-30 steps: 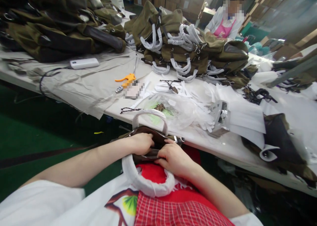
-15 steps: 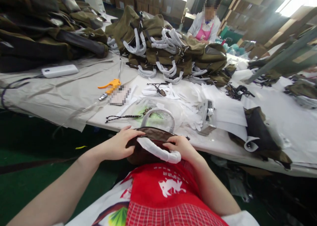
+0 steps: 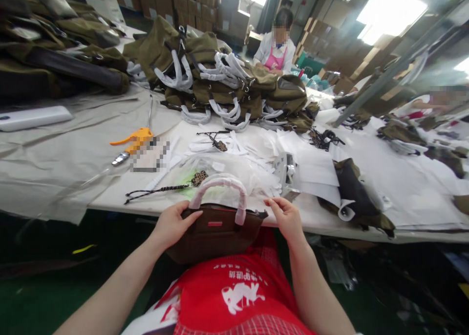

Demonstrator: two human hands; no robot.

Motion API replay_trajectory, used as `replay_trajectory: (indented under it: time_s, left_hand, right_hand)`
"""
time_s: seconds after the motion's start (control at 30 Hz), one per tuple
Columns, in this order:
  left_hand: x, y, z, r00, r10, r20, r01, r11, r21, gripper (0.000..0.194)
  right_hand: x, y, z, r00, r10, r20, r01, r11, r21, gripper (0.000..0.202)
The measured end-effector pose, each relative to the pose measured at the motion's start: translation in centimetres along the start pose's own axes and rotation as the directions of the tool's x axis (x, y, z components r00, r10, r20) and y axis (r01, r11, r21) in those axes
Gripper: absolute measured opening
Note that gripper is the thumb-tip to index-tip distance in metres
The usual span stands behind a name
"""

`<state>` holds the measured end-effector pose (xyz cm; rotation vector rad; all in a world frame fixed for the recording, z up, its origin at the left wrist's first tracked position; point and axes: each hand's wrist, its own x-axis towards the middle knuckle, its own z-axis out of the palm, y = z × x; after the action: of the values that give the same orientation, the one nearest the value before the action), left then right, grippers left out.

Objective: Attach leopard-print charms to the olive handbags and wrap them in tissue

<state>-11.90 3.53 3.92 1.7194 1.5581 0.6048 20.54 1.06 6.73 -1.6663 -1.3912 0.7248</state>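
Note:
A dark brown handbag (image 3: 220,234) rests against my red apron at the table's front edge, its handles (image 3: 240,190) wrapped in white film. My left hand (image 3: 176,225) grips the bag's upper left rim, thumb on the near side. Just off the right end of the bag's top, my right hand (image 3: 287,217) is held up with thumb and fingertips pinched together. Whether anything small is between those fingertips I cannot make out. Beyond the bag lies a braided cord (image 3: 157,192) with a leopard-print charm (image 3: 200,178).
Olive bags (image 3: 220,88) are piled across the table. An orange air gun (image 3: 135,139) and a white device (image 3: 34,117) lie left. A metal dispenser (image 3: 287,176) stands right of the bag, beside white sheets (image 3: 315,164). A co-worker in a pink apron (image 3: 274,61) is behind the pile.
The near handle, folded toward me before, now stands up with the other. My right hand has left the bag's opening and moved right. The bag's front now shows, and the view has shifted right.

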Motion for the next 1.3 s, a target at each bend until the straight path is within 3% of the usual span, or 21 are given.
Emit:
replay_trajectory:
  time_s: [0.13,0.23,0.3,0.33,0.4,0.5,0.57,0.73,0.83,0.9,1.03,1.17,1.3]
  left_hand:
    - [0.2,-0.3,0.4,0.998,0.042,-0.045,-0.038,0.996,0.086,0.037]
    - [1.7,-0.7,-1.1,0.964,0.092,-0.248,-0.085,0.996,0.039,0.035]
    - [3.3,-1.0,-2.6,0.920,0.126,-0.371,-0.087,0.989,0.122,0.032]
    - [4.1,-1.0,-3.4,0.914,0.151,-0.378,-0.078,0.976,0.202,0.030]
    - [5.7,-1.1,-4.4,0.940,0.182,-0.288,-0.060,0.920,0.386,0.026]
    - [7.5,-1.0,-4.7,0.984,0.092,-0.152,0.015,0.811,0.585,0.024]
    - [8.1,-1.0,-4.4,0.992,0.033,-0.122,0.051,0.782,0.621,0.021]
    - [7.8,-0.4,-4.6,0.995,0.028,-0.091,0.030,0.816,0.577,0.014]
    - [5.6,1.5,-6.0,0.990,0.050,-0.129,0.004,0.924,0.383,0.023]
    - [3.3,3.4,-7.1,0.990,0.057,-0.125,-0.046,0.995,0.088,0.028]
    - [-1.4,7.3,-7.7,0.986,0.145,0.084,-0.096,0.898,-0.429,0.029]
    - [-3.5,9.1,-4.9,0.928,0.246,0.278,-0.031,0.798,-0.602,0.023]
    - [-3.4,8.8,-1.5,0.902,0.270,0.338,0.014,0.763,-0.646,0.020]
  right_hand:
    - [-0.3,1.1,-0.5,1.000,0.018,-0.021,-0.018,1.000,-0.006,0.032]
    - [-0.3,1.8,0.1,0.999,0.035,0.012,-0.035,0.999,0.015,0.034]
    - [-0.3,1.9,0.6,0.996,0.071,0.047,-0.073,0.996,0.041,0.038]
    - [-0.2,1.8,0.9,0.994,0.083,0.068,-0.086,0.995,0.045,0.039]
    - [-0.2,1.6,1.4,0.992,0.072,0.106,-0.076,0.997,0.034,0.040]
    - [-0.3,1.3,2.0,0.989,-0.004,0.144,0.002,1.000,0.011,0.037]
    - [-0.4,1.3,2.2,0.985,-0.035,0.169,0.034,0.999,0.003,0.036]
    - [-0.7,2.0,1.7,0.984,-0.027,0.175,0.031,0.999,-0.016,0.037]
    - [-1.3,1.6,0.9,0.992,-0.022,0.128,0.021,1.000,0.011,0.033]
    - [-2.0,0.5,0.3,0.994,-0.056,0.098,0.049,0.997,0.065,0.027]
    - [-3.9,-3.3,-0.1,0.968,-0.246,0.037,0.234,0.951,0.205,0.017]
    - [-5.4,-6.5,1.2,0.924,-0.359,0.134,0.318,0.913,0.258,0.033]
    - [-5.9,-7.2,2.9,0.877,-0.413,0.245,0.376,0.908,0.184,0.051]
